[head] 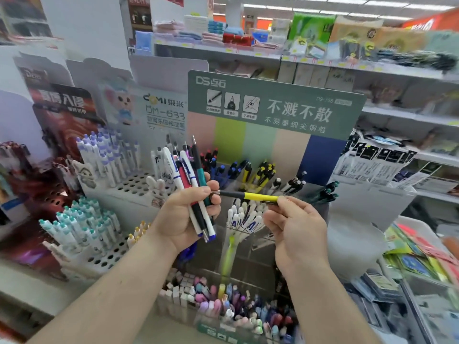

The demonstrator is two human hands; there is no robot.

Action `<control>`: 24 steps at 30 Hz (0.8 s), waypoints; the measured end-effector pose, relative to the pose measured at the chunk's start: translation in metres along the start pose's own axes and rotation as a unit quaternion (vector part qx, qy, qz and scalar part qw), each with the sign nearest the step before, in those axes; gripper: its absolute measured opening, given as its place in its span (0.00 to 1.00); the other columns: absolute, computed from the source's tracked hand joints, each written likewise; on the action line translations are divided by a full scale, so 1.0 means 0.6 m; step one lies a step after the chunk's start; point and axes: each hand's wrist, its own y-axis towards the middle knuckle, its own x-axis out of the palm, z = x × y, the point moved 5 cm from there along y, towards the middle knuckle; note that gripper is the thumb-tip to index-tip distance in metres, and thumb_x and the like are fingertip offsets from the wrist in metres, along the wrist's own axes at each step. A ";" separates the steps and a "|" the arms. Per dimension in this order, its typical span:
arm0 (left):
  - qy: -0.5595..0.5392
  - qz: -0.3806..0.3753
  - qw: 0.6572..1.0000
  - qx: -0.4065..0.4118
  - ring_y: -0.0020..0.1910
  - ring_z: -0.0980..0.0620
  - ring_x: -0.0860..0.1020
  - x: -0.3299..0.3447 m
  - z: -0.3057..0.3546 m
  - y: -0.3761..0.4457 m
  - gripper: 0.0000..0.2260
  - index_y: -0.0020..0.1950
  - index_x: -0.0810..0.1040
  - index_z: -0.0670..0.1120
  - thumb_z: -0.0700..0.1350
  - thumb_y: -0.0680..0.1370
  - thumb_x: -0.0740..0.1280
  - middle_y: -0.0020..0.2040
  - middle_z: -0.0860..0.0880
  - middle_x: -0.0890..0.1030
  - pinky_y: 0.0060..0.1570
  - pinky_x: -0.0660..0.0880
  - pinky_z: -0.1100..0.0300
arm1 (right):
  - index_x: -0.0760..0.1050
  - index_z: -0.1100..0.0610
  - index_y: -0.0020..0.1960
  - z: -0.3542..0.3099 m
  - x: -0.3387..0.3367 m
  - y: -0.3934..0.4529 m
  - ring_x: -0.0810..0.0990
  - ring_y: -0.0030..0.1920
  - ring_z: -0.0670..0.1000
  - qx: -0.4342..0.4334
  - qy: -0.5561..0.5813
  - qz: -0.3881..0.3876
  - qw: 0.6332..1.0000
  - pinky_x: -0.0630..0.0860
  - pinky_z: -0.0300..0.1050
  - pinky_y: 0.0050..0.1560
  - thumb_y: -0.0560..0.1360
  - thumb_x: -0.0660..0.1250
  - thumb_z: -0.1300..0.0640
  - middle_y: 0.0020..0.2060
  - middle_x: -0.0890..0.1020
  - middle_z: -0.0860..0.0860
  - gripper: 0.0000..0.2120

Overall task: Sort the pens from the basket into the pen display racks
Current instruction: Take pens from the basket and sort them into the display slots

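both hands are raised at the centre of the frame, in front of the racks. left hand (185, 214) is curled tight round a bundle (191, 184) of pens: white, red, teal and black barrels fan upward out of the fist and their tips stick out below the palm. right hand (295, 227) pinches the rear end of a yellow pen (258, 196) between thumb and forefinger, the other fingers loosely bent. that pen lies level across the gap between the hands, its dark tip just meeting the left thumb and forefinger.

directly behind the pen stands the green rack (273, 105) with its tall backboard; its clear cups hold red, blue, yellow and black pens, and the yellow ones (260, 173) sit just above and behind the held pen. a cup of white pens (244, 217) stands right under the gap between the hands.

at centre left a white rack (134, 182) with a holed top carries purple-capped pens in its back rows, with bare holes toward its front edge. at lower left a second holed rack (99, 256) carries teal-capped pens, again with open holes in front.

at the bottom centre, between the forearms, a tray (223, 306) is crowded with pastel pens. shelves of packaged goods (323, 36) run along the upper right, well behind.
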 end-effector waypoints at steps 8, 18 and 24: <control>0.087 -0.064 0.994 -0.008 0.33 0.51 0.79 0.003 0.020 0.020 0.13 0.50 0.74 0.43 0.33 0.67 0.64 0.39 0.46 0.81 0.32 0.76 0.63 | 0.76 0.63 0.56 -0.020 0.000 0.020 0.79 0.27 0.49 -0.059 -0.002 0.029 0.998 0.79 0.41 0.34 0.79 0.66 0.65 0.34 0.81 0.54 0.07; 0.102 0.006 0.995 -0.006 0.29 0.53 0.77 -0.011 0.019 0.047 0.13 0.51 0.74 0.42 0.35 0.67 0.67 0.41 0.46 0.83 0.29 0.74 0.62 | 0.73 0.53 0.51 -0.120 0.028 -0.001 0.80 0.37 0.41 -0.558 -0.284 0.096 0.774 0.78 0.38 0.40 0.76 0.71 0.60 0.39 0.79 0.39 0.09; 0.101 0.001 0.995 -0.014 0.29 0.53 0.76 -0.010 0.023 0.046 0.14 0.51 0.74 0.42 0.35 0.67 0.68 0.39 0.47 0.81 0.30 0.74 0.62 | 0.78 0.59 0.58 -0.108 0.074 0.031 0.78 0.35 0.47 -0.552 -0.399 0.043 0.731 0.75 0.42 0.42 0.75 0.72 0.61 0.39 0.81 0.45 0.13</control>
